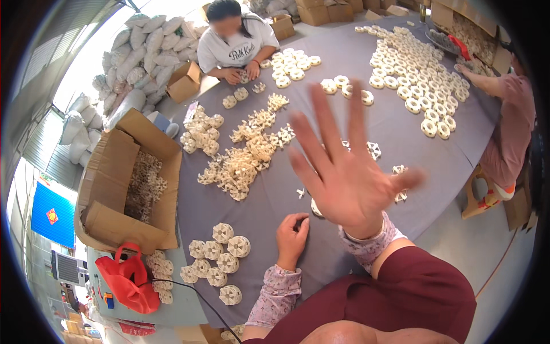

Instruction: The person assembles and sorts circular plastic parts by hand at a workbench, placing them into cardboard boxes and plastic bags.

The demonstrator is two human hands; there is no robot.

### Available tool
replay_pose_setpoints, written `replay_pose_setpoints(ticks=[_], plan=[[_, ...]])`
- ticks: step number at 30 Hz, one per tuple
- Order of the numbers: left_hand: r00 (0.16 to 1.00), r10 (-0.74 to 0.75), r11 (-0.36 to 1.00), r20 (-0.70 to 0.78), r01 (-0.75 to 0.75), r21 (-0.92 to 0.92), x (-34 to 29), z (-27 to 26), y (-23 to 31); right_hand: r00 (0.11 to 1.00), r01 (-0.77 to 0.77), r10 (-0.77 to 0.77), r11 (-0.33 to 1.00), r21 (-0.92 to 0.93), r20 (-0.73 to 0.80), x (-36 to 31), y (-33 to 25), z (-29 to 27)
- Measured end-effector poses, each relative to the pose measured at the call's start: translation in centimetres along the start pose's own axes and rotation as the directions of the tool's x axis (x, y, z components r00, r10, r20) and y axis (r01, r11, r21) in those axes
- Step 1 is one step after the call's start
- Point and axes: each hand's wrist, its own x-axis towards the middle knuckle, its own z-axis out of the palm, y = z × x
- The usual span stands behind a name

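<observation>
My right hand (349, 180) is raised above the table with its palm up to view and its fingers spread wide, holding nothing. It covers part of the tabletop. Past its edges show a white round piece (315, 208), a small white piece (301, 194) and white spoked pieces (373, 151). Another spoked piece (400, 194) lies beside my thumb. My left hand (291, 238) rests on the grey cloth with its fingers curled in a loose fist, and nothing shows in it. Left of it sit several cream, round, openwork pieces (227, 262).
Loose cream parts (240, 166) lie heaped left of centre. Many white rings (409, 74) cover the far right. An open cardboard box (154, 229) and a red bag (129, 281) stand at left. One person (238, 43) sits across the table, another (507, 114) at right.
</observation>
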Motion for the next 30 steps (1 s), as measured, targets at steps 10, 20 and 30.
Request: replay_pose_setpoints(ticks=[10, 20, 30], plan=[[0.999, 0.03, 1.0, 0.011, -0.03, 0.006, 0.4, 0.1, 0.2, 0.912, 0.007, -0.104, 0.971, -0.239, -0.397, 1.0, 0.5, -3.0], [0.999, 0.038, 0.999, -0.002, -0.038, 0.003, 0.1, 0.2, 0.3, 0.912, 0.014, -0.111, 0.971, -0.239, -0.394, 0.9, 0.5, -2.7], [0.999, 0.038, 0.999, -0.003, -0.038, -0.031, 0.1, 0.2, 0.0, 0.902, 0.054, -0.115, 0.986, -0.156, -0.416, 0.9, 0.3, -2.3]])
